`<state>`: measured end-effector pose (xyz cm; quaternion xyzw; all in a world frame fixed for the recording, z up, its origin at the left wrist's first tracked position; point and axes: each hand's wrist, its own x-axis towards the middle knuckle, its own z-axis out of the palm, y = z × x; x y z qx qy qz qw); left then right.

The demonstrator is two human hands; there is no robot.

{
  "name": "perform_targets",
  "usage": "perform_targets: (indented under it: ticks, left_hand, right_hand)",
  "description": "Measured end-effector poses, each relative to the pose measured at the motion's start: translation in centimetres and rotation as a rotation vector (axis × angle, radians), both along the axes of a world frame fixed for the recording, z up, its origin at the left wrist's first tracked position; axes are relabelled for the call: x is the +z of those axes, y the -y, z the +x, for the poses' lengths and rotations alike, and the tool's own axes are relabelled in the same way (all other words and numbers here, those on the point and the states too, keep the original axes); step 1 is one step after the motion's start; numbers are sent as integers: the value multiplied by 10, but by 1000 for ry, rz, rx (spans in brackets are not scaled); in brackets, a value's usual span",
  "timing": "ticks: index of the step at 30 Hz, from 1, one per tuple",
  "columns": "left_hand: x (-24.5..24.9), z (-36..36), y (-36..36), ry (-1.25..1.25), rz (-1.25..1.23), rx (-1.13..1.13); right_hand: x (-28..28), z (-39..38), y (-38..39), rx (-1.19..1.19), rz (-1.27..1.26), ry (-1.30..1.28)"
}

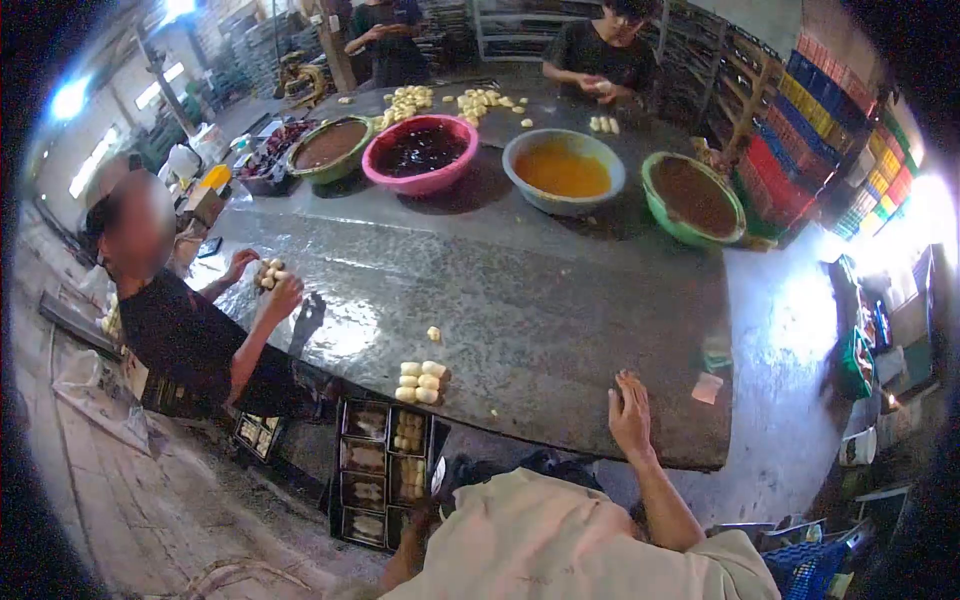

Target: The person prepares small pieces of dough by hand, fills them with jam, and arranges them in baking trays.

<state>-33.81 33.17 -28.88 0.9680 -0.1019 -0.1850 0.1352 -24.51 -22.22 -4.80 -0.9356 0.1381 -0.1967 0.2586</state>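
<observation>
My right hand [630, 415] lies flat on the dark metal table [560, 330] near its front edge, fingers stretched out and holding nothing. My left hand [426, 514] is low beside the table, next to a rack of black baking tins [385, 470]. Its fingers are hidden in shadow, so what it holds does not show. Several pale dough rolls fill the tins. On the table to the left of my right hand sits a cluster of dough rolls [420, 382], with a single dough piece [433, 333] just behind it.
Across the table stand a pink basin [422, 157] of dark liquid, a pale basin [563, 172] of orange liquid and green basins [692, 198] of brown filling. At left, a co-worker [190, 310] handles dough rolls [270, 273]. Two more people stand at the far side.
</observation>
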Motion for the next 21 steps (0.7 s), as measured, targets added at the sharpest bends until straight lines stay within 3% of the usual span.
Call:
perform_targets:
  ticks: [3,8,9,14,21]
  left_hand:
    - [-36,50,34,21,72,-101]
    - [-27,68,64,82,183,-206]
    - [-6,70,74,87,186,-190]
    - [-10,23,84,820,608,-472]
    - [-2,-54,73,497,203,-477]
  right_hand:
    - [1,-15,9,86,-7,1]
    - [2,-10,10,118,-37,-26]
    - [4,-8,9,123,-93,-63]
    - [7,2,11,193,-276,-141]
    - [5,15,19,281,-284,-144]
